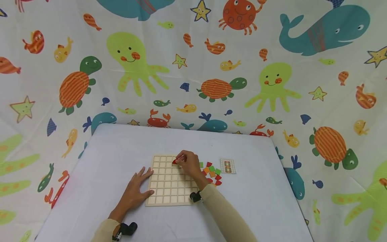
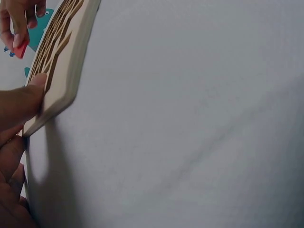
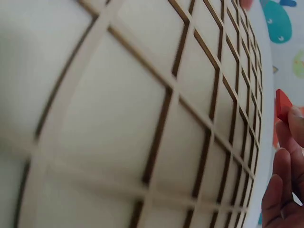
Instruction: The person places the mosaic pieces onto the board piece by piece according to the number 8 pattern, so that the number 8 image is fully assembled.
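A square wooden grid board (image 1: 160, 185) lies on the white table, its raised strips forming rows of square cells. The left hand (image 1: 136, 188) rests at the board's left edge, fingers spread, with the thumb (image 2: 35, 92) on the rim in the left wrist view. Over the board's far part, the right hand (image 1: 189, 163) pinches a small red piece (image 1: 174, 162) between thumb and fingertips. In the right wrist view the red piece (image 3: 283, 104) shows a pointed corner and stands above the grid. The right forearm covers part of the board's right side.
Several loose red, green and orange pieces (image 1: 212, 174) lie to the right of the board, partly behind the right arm. Beyond them is a small card (image 1: 228, 166) printed with a coloured grid pattern. A patterned sea-animal cloth (image 1: 187, 67) hangs behind the table.
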A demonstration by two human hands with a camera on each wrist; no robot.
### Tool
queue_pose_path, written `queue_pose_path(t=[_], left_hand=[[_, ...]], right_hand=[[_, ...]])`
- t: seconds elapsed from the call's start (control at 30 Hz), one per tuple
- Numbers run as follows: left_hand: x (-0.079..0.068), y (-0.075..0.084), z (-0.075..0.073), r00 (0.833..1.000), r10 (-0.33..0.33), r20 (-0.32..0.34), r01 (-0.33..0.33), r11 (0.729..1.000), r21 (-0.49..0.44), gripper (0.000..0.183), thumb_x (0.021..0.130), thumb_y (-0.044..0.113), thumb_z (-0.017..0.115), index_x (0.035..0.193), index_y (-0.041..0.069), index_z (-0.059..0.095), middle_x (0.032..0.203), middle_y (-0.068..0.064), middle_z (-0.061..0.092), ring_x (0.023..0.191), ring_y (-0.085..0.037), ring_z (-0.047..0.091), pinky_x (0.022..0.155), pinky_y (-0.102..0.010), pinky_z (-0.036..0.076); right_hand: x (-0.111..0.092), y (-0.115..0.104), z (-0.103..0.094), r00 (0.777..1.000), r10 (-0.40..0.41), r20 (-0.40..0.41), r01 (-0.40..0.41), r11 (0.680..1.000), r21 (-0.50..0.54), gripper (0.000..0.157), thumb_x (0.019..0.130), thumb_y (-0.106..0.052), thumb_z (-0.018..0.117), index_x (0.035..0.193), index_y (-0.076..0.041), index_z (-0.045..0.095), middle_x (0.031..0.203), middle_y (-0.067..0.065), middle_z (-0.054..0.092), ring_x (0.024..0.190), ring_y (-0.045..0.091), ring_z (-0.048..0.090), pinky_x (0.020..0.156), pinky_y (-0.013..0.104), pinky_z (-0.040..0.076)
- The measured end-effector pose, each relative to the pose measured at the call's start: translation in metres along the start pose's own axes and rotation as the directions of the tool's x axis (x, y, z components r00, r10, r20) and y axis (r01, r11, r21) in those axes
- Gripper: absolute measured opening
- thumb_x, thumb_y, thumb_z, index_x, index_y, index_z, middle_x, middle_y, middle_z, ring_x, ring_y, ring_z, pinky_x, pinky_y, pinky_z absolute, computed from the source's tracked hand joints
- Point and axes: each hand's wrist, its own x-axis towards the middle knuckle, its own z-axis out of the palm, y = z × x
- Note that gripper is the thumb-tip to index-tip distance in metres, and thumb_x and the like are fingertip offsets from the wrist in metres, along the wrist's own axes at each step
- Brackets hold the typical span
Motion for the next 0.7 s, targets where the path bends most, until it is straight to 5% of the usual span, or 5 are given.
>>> queue_pose_path(t=[0.27, 0.7], left_hand=[[0.0, -0.004, 0.0, 1.0, -0.014, 0.013, 0.014, 1.0, 0.004, 0.085, 0.081, 0.019, 0.09, 0.156, 0.008, 0.052, 0.167, -0.021, 0.042, 0.158, -0.051, 0.03, 0.129, -0.073, 0.018], [0.001, -0.005, 0.001, 1.0, -0.022, 0.008, 0.022, 1.0, 0.02, 0.085, 0.081, 0.02, 0.09, 0.156, 0.009, 0.053, 0.167, -0.021, 0.043, 0.158, -0.05, 0.031, 0.129, -0.072, 0.018]], right_hand=[[0.005, -0.008, 0.027, 0.999, 0.034, 0.02, -0.032, 0.996, -0.079, 0.007, 0.095, -0.024, 0.081, 0.093, -0.022, 0.075, 0.078, -0.008, 0.072, 0.071, 0.006, 0.059, 0.063, 0.023, 0.048], [0.002, -0.01, 0.033, 0.999, -0.031, 0.01, 0.032, 0.971, -0.237, 0.01, 0.094, -0.02, 0.081, 0.086, -0.023, 0.077, 0.073, -0.011, 0.063, 0.073, 0.005, 0.051, 0.058, 0.019, 0.04]])
